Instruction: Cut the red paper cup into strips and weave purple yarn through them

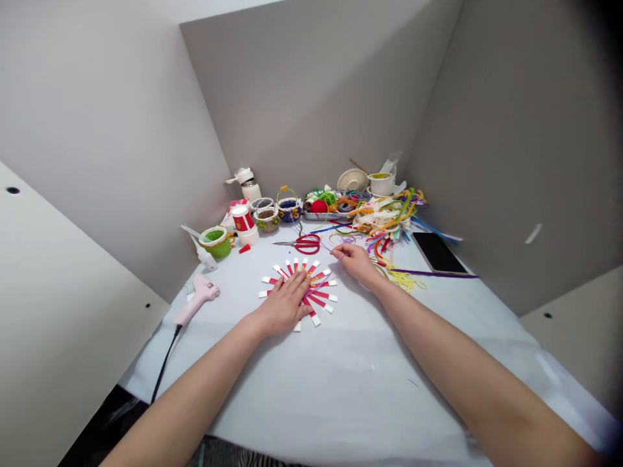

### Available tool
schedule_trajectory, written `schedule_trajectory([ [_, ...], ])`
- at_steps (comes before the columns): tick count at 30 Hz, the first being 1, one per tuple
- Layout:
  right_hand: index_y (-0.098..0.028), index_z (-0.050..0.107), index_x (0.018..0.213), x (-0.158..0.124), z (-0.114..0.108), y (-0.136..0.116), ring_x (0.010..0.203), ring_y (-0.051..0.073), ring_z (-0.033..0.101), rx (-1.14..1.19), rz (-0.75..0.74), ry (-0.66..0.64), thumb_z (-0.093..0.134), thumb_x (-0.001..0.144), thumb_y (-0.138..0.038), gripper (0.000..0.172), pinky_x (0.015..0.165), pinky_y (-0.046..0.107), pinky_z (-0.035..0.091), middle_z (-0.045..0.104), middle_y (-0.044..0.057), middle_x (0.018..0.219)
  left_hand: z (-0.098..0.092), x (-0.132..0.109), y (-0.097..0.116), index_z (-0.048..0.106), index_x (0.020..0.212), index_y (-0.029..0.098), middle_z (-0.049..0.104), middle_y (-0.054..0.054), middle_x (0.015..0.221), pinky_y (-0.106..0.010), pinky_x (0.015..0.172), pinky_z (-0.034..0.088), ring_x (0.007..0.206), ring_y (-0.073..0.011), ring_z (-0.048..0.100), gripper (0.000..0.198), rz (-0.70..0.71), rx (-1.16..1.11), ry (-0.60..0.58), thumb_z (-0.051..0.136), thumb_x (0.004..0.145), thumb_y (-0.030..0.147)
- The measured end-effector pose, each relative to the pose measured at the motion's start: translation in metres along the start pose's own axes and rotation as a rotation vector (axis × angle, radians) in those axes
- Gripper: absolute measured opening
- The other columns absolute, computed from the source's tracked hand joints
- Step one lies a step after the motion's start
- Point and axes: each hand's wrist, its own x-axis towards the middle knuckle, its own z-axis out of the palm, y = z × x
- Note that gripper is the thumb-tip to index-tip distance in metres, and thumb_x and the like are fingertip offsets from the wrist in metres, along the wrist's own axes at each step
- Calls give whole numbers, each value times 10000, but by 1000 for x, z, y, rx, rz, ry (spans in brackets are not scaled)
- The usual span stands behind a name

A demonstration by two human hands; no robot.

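A red-and-white paper cup, cut into strips and splayed flat like a sunburst, lies on the table. My left hand rests flat on it with the fingers spread, covering much of its middle and left side. Just beyond its upper right, my right hand is closed in a pinch on purple yarn, which runs back toward the cup's middle. Red-handled scissors lie behind the cup, blades pointing left.
At left lie a pink glue gun with a black cord and a white squeeze bottle. Small woven baskets and stacked paper cups stand behind. A tray of yarn, pipe cleaners and a dark tablet are farther right.
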Motion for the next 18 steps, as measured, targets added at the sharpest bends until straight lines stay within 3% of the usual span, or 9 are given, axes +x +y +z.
schedule_trajectory([
  [7,-169,685,819,8,-5,7,694,177,566,-22,1,44,574,821,-477,327,645,283,439,691,36,763,-3,-2,3,146,1598,159,35,-142,1671,-572,1229,118,1558,-285,39,692,3,6,-19,398,1029,461],
  [13,-169,678,766,18,-32,14,683,185,572,-176,-19,-20,598,839,-485,334,634,294,437,686,40,734,4,-2,-4,167,1597,179,91,-143,1670,-544,1238,134,1557,-276,71,701,44,-10,55,408,1019,493],
  [18,-153,687,952,19,-53,15,780,176,620,-410,20,-110,557,964,-412,291,720,312,511,710,64,921,-2,-3,-3,188,1593,177,95,-117,1674,-546,1240,127,1558,-269,72,683,24,-54,33,409,1015,467],
])
